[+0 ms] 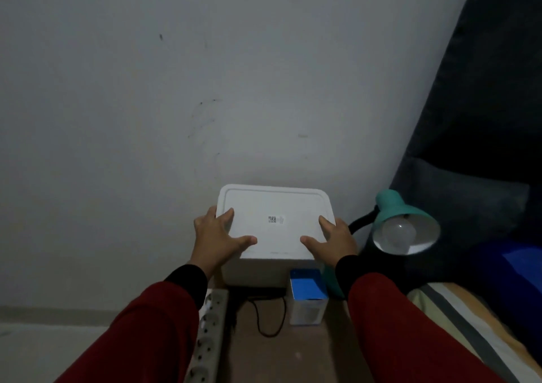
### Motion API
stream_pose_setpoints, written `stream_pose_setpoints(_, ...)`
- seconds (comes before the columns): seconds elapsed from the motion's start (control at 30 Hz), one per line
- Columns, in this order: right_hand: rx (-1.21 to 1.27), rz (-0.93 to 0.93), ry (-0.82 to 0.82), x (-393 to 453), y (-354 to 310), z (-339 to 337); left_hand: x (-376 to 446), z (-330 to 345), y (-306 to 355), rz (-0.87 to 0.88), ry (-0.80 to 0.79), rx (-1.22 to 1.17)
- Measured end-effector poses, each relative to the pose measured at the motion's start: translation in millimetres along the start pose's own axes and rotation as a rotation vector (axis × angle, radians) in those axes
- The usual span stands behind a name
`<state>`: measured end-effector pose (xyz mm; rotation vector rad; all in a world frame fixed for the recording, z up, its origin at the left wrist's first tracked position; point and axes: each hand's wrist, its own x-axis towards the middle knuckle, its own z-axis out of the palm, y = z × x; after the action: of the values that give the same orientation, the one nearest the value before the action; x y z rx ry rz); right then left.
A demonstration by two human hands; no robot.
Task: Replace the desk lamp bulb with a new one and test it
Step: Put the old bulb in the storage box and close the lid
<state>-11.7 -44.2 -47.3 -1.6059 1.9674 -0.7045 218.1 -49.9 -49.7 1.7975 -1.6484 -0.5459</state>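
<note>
Dim room. Both hands on the lid of a white box (274,221) standing against the wall. Left hand (218,236) grips the box's left edge, fingers (225,215) spread, thumb lying on the lid. Right hand (331,240) mirrors it on the right edge, fingers (325,223) apart, thumb pointing inward across the lid. Whether the fingers wrap down the sides is hidden.

Desk lamp (401,221), teal shade, just right of the box; a bulb (396,233) sits in the shade, unlit. Small blue carton (308,296) stands in front of the box, touching or nearly so; likely the new bulb, label unreadable. Power strip (209,327) lies in front of the box to the left, with a black cable (269,321) looping between strip and carton.

Judgement: preparation stage only, bulb swap not begun. Next move probably calls for shifting or opening the box, then freeing a hand for the lamp.
</note>
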Motion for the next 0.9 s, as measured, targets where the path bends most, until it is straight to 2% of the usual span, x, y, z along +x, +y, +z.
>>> stream_pose_setpoints(0.23, -0.077, 0.031, -0.026, 36.7, 0.8, 15.7, 29.2, 16.2, -3.2, -0.044, -0.040, 0.022)
stream_pose_setpoints(0.73, -0.227, 0.038, -0.121, 48.0, 4.3, 22.0, 43.2, 31.3, -21.1, -0.058, -0.130, 0.053)
stream_pose_setpoints(0.9, -0.363, 0.063, -0.205, 50.1, -2.0, 15.0, 45.8, 22.9, -8.7, -0.004, -0.228, 0.335)
